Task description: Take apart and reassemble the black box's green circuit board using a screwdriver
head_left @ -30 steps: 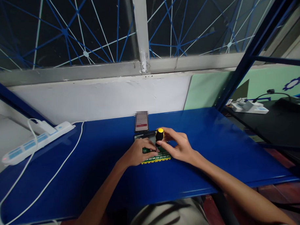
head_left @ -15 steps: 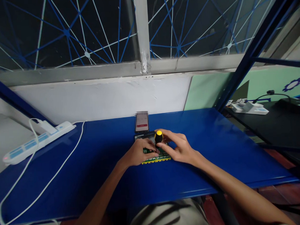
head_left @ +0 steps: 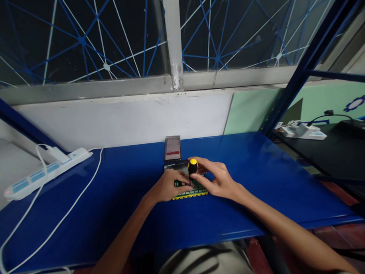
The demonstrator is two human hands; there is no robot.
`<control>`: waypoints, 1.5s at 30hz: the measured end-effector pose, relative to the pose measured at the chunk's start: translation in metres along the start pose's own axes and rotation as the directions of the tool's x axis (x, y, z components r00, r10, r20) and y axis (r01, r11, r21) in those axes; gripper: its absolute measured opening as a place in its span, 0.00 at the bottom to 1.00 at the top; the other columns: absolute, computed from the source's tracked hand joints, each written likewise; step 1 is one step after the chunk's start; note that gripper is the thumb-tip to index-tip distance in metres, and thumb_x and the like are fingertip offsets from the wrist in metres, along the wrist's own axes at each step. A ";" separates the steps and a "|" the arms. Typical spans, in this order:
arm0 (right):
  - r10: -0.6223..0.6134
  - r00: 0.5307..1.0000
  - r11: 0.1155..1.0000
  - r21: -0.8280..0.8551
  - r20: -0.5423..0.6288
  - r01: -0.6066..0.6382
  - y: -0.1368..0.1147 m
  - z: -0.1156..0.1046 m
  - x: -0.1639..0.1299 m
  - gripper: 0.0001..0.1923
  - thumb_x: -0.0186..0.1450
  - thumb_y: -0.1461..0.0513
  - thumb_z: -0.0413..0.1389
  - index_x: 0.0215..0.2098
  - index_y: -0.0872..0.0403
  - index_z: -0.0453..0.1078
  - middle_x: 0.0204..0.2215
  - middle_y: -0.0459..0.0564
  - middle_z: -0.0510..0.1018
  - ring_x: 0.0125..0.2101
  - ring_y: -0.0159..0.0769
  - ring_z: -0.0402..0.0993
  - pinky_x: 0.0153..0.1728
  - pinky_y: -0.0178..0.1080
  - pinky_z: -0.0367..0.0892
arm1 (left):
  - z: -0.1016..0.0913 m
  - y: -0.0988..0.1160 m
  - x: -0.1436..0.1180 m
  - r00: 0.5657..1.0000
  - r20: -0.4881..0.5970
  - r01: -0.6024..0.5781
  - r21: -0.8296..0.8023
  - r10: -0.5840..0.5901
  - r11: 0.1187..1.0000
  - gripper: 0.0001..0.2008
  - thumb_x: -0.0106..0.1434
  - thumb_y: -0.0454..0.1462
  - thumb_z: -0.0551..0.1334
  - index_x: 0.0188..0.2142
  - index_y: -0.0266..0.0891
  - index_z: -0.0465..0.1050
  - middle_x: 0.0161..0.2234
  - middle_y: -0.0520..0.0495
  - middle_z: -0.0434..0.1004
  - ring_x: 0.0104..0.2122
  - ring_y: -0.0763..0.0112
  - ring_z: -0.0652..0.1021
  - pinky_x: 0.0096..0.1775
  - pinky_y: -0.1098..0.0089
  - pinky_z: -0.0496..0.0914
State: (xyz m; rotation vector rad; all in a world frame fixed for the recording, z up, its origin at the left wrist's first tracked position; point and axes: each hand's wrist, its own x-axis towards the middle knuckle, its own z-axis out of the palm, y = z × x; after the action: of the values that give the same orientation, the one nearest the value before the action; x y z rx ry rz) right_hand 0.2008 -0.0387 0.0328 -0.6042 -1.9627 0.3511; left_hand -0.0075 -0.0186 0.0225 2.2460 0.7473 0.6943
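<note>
A short screwdriver (head_left: 193,167) with a black and yellow handle stands upright over a green circuit board (head_left: 199,191) that has a yellow strip along its near edge. My right hand (head_left: 217,178) grips the handle between thumb and fingers. From the other side, my left hand (head_left: 170,185) rests on the board, its thumb and fingers curled together close to the screwdriver's lower end. Whatever lies between those fingertips is hidden, as is the screwdriver's tip. Behind the board, partly covered by my hands, is a dark flat tray or case (head_left: 171,166).
A phone (head_left: 172,149) with a lit screen lies beyond the board on the blue table (head_left: 129,163). On the left are a white power strip (head_left: 49,173) and its white cable (head_left: 79,196). A window and wall stand behind; a dark table (head_left: 329,156) is at right.
</note>
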 end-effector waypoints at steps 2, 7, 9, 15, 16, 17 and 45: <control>-0.006 1.000 1.000 0.000 -0.001 0.006 0.000 0.000 0.000 0.20 0.66 0.63 0.56 0.56 0.61 0.64 0.36 0.55 0.80 0.29 0.33 0.77 0.30 0.37 0.76 | 0.001 -0.001 0.000 1.000 -0.002 -0.004 0.006 0.004 1.000 0.06 0.59 0.37 0.67 0.34 0.37 0.81 0.38 0.43 0.82 0.41 0.61 0.79 0.46 0.65 0.71; -0.014 1.000 1.000 -0.015 0.001 0.014 0.000 0.000 0.000 0.20 0.66 0.62 0.56 0.56 0.60 0.64 0.36 0.54 0.80 0.29 0.33 0.77 0.30 0.37 0.76 | 0.000 -0.003 0.001 1.000 0.013 -0.014 0.004 0.014 1.000 0.05 0.59 0.36 0.67 0.33 0.36 0.80 0.35 0.45 0.82 0.36 0.65 0.80 0.41 0.68 0.71; -0.019 1.000 1.000 -0.015 -0.001 0.019 -0.001 0.001 0.000 0.20 0.66 0.62 0.56 0.56 0.60 0.64 0.36 0.54 0.80 0.29 0.33 0.77 0.31 0.37 0.76 | 0.000 -0.004 0.001 1.000 0.015 -0.010 0.008 0.010 1.000 0.05 0.59 0.36 0.67 0.33 0.36 0.81 0.33 0.45 0.82 0.34 0.66 0.80 0.39 0.69 0.71; -0.032 0.999 0.999 -0.012 -0.031 0.032 0.000 0.002 0.001 0.20 0.66 0.63 0.57 0.55 0.60 0.64 0.36 0.54 0.80 0.29 0.33 0.77 0.32 0.36 0.76 | -0.002 -0.002 0.000 1.000 -0.006 -0.024 0.034 0.024 0.999 0.04 0.60 0.36 0.67 0.31 0.38 0.80 0.32 0.48 0.82 0.32 0.69 0.79 0.37 0.71 0.70; -0.030 0.999 0.999 -0.012 -0.033 0.030 0.000 0.002 0.001 0.20 0.66 0.63 0.57 0.55 0.60 0.64 0.36 0.54 0.80 0.29 0.33 0.77 0.32 0.36 0.76 | -0.002 -0.002 0.000 1.000 -0.010 -0.025 0.037 0.025 0.999 0.04 0.60 0.36 0.67 0.31 0.38 0.80 0.32 0.48 0.81 0.32 0.69 0.79 0.36 0.72 0.70; -0.029 0.999 1.000 -0.012 -0.036 0.028 0.001 0.002 0.000 0.21 0.66 0.63 0.57 0.56 0.60 0.64 0.36 0.54 0.80 0.29 0.33 0.78 0.32 0.36 0.76 | -0.002 -0.001 0.000 1.000 -0.015 -0.025 0.038 0.025 0.999 0.03 0.60 0.35 0.67 0.31 0.38 0.80 0.31 0.49 0.81 0.31 0.70 0.79 0.35 0.73 0.70; 0.068 0.995 0.997 -0.038 0.068 -0.065 -0.005 -0.001 0.013 0.28 0.65 0.58 0.57 0.60 0.56 0.58 0.36 0.50 0.76 0.30 0.33 0.74 0.32 0.38 0.75 | -0.002 0.000 0.001 0.999 0.007 -0.039 0.108 0.039 0.993 0.06 0.62 0.35 0.65 0.29 0.37 0.78 0.30 0.49 0.80 0.31 0.69 0.78 0.36 0.71 0.68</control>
State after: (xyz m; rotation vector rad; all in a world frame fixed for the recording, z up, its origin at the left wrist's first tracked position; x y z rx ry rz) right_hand 0.1953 -0.0352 0.0452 -0.6901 -2.0221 0.3832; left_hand -0.0086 -0.0172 0.0241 2.3655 0.7573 0.6816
